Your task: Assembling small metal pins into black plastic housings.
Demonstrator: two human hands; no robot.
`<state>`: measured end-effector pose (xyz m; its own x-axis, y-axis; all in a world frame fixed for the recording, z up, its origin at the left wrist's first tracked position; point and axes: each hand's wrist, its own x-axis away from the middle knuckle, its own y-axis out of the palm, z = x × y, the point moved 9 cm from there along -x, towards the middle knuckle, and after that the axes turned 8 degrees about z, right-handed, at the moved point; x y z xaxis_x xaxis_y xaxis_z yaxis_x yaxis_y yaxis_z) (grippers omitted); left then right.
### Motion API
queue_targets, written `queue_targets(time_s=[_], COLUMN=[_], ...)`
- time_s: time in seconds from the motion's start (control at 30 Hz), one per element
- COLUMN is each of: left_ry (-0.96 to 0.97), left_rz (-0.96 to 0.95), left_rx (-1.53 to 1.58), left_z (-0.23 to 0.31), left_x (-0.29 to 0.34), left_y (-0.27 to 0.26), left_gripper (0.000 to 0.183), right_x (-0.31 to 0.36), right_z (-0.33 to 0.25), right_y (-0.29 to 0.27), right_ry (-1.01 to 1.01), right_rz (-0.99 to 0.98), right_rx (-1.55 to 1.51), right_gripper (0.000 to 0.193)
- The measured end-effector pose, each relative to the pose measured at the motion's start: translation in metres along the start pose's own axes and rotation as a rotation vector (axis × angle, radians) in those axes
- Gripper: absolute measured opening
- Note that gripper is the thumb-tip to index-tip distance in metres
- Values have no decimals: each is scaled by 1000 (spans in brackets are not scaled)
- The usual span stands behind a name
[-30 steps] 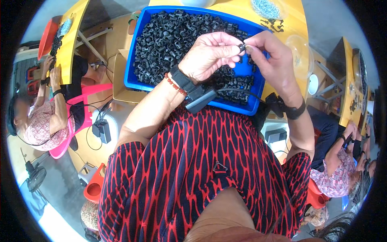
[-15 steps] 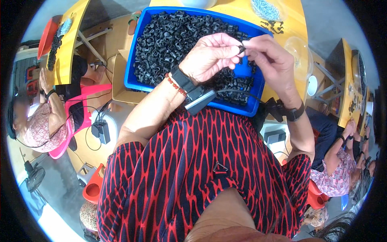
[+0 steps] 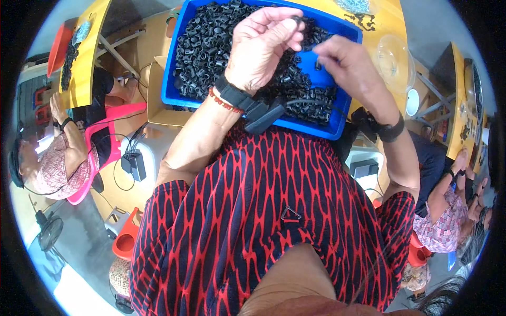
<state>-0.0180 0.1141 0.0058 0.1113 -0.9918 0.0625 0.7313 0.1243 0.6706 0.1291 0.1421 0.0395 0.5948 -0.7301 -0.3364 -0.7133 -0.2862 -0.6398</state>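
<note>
My left hand (image 3: 258, 45), raised over the far part of a blue plastic bin (image 3: 168, 79), pinches a small black plastic clip-like part (image 3: 297, 20) between thumb and fingertips. To its right and nearer to me, my right hand (image 3: 350, 68) hangs over the bin with curled fingers and a gap between thumb and index finger. Just below those fingertips a small black piece (image 3: 318, 66) shows against the bin's bare blue floor; whether it touches them I cannot tell. Black plastic parts (image 3: 203, 58) are heaped across the bin's left and middle, with more along its near right side.
The bin rests on a yellow table (image 3: 387, 23) with a clear plastic bowl (image 3: 395, 63), a tray of pale blue screws (image 3: 354, 5) and several loose black parts (image 3: 361, 21). An open cardboard box (image 3: 158, 97) stands left. People sit at yellow tables on both sides.
My hands have come apart. The left has moved away from me and slightly left with the black part; the right has drawn back towards me, its fingers loosened.
</note>
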Motion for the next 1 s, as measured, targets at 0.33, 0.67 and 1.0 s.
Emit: queue_targets(time_s=[0.33,0.67,1.0], left_ry=[60,4,-62], left_rz=[6,67,77], left_rx=[26,45,50], left_z=[3,0,-6], left_x=[-3,-1,-1], left_y=[-6,-13,-18], left_gripper=[19,20,20], right_x=[17,-9,20], right_z=[13,10,-3], right_y=[50,33,49], right_ry=[110,-86,-68], right_rz=[-455,-205,-495], right_rx=[97,159,154], right_gripper=[17,15,10])
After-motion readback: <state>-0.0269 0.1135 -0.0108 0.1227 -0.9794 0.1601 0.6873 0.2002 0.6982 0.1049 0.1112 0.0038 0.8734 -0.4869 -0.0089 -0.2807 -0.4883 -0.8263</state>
